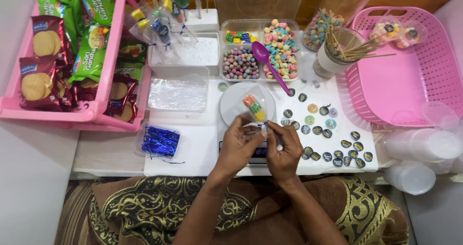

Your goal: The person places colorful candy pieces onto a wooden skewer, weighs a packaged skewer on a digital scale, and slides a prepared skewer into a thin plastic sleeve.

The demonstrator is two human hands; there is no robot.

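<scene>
We see a white table (193,143) crowded with goods. Our left hand (239,146) and right hand (283,151) pinch the neck of a small clear candy bag (254,107) above a white scale (231,105). Round stickers (328,134) lie to the right, blue twist ties (160,141) to the left, a pink basket (405,76) and candy trays (260,49) beyond.
</scene>
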